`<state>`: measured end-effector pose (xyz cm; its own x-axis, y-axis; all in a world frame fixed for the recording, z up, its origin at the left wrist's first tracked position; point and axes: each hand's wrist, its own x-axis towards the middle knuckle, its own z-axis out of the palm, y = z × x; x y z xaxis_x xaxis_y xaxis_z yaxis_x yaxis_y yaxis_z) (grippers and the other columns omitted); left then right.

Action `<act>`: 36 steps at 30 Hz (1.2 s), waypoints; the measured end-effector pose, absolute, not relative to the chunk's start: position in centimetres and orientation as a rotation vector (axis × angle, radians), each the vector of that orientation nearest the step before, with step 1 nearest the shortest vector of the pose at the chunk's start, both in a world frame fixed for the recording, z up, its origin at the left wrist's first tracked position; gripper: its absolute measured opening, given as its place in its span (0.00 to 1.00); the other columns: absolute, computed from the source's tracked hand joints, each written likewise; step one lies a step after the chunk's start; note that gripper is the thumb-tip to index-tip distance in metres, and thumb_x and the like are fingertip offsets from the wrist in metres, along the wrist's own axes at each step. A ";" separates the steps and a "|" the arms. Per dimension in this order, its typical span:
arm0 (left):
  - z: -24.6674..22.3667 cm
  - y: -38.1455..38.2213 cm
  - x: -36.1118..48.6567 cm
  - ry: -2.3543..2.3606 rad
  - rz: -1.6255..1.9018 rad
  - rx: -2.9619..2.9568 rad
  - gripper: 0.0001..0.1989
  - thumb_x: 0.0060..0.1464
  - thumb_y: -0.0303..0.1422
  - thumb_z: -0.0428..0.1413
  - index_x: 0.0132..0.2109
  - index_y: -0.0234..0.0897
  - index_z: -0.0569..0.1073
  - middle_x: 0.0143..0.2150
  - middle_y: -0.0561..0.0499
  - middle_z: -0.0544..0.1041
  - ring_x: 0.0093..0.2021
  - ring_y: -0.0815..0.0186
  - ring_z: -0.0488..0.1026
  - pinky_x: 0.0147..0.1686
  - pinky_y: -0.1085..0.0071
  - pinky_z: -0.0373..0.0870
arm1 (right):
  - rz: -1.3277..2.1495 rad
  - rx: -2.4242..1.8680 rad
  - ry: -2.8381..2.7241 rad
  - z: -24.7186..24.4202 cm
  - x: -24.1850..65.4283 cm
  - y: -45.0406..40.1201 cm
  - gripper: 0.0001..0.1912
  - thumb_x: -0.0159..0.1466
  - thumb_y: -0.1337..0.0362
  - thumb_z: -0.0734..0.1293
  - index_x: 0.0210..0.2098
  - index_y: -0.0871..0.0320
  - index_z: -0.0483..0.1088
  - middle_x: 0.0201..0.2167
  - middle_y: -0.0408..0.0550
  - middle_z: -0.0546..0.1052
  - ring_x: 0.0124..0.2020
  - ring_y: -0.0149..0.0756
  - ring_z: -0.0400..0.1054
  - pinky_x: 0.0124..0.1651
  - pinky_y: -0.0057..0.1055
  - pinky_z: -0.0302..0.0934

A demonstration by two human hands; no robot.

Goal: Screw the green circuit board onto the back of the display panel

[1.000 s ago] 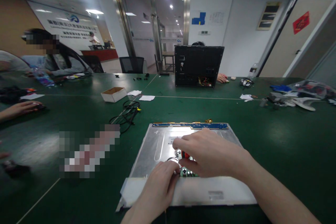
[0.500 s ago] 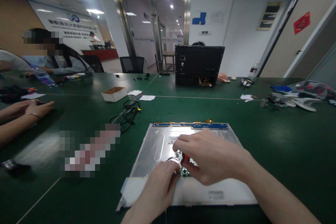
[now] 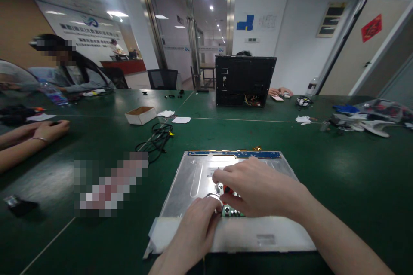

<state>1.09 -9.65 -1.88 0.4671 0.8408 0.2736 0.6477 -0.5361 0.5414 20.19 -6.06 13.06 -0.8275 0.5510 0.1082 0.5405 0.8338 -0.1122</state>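
A flat silver display panel (image 3: 185,182) lies on the green table, with a narrow blue circuit strip (image 3: 234,154) along its far edge. On its middle is a small green circuit board (image 3: 227,212), partly hidden beneath my hands. My right hand (image 3: 258,189) is curled round a screwdriver (image 3: 228,190); only a bit of its red handle shows between the fingers. Fingers pressed together, my left hand (image 3: 198,223) rests at the board's left edge beside thin dark wires (image 3: 211,194). What its fingertips pinch is hidden.
Black cables (image 3: 158,137) and an open white box (image 3: 140,115) lie beyond the panel to the left. A black monitor-like housing (image 3: 245,79) stands at the back. Another person's hands (image 3: 45,131) are at the left. White plastic parts (image 3: 355,122) lie at the right.
My right hand's fingers have turned slightly about the screwdriver, and more of the green board shows under them. My left hand and the panel have stayed put.
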 end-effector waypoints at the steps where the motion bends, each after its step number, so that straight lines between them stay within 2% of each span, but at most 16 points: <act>1: -1.9 -9.7 1.1 1.252 0.737 2.357 0.09 0.57 0.22 0.45 0.41 0.39 0.65 0.38 0.49 0.73 0.38 0.59 0.69 0.36 0.65 0.61 | 0.122 -0.868 -2.879 13.1 20.2 -6.0 0.07 0.62 0.65 0.60 0.40 0.57 0.65 0.32 0.45 0.76 0.28 0.33 0.66 0.25 0.31 0.42; 11: -2.0 -9.5 1.2 1.255 0.746 2.369 0.06 0.59 0.24 0.45 0.39 0.39 0.65 0.35 0.50 0.73 0.36 0.60 0.69 0.35 0.65 0.61 | 0.155 -0.804 -2.913 13.2 20.4 -6.2 0.09 0.59 0.66 0.61 0.40 0.57 0.65 0.34 0.47 0.75 0.29 0.34 0.65 0.25 0.31 0.42; 23: -1.7 -9.5 1.3 1.238 0.744 2.367 0.09 0.57 0.23 0.45 0.41 0.39 0.66 0.37 0.48 0.74 0.38 0.59 0.70 0.36 0.64 0.63 | 0.144 -0.868 -2.872 13.1 20.2 -6.0 0.06 0.63 0.64 0.62 0.39 0.57 0.65 0.30 0.45 0.76 0.27 0.32 0.65 0.26 0.30 0.43; 29: -1.7 -9.5 1.3 1.270 0.723 2.366 0.07 0.59 0.24 0.45 0.38 0.39 0.65 0.35 0.49 0.73 0.36 0.59 0.69 0.34 0.65 0.61 | 0.163 -0.821 -2.918 13.2 20.5 -6.2 0.09 0.60 0.64 0.62 0.41 0.58 0.66 0.33 0.48 0.75 0.29 0.33 0.64 0.25 0.30 0.42; 36: -1.8 -9.5 1.2 1.258 0.727 2.380 0.07 0.59 0.24 0.45 0.39 0.39 0.66 0.35 0.49 0.73 0.36 0.60 0.70 0.35 0.66 0.62 | 0.146 -0.818 -2.923 13.3 20.4 -6.2 0.07 0.61 0.66 0.61 0.39 0.58 0.65 0.34 0.47 0.74 0.29 0.32 0.64 0.25 0.31 0.41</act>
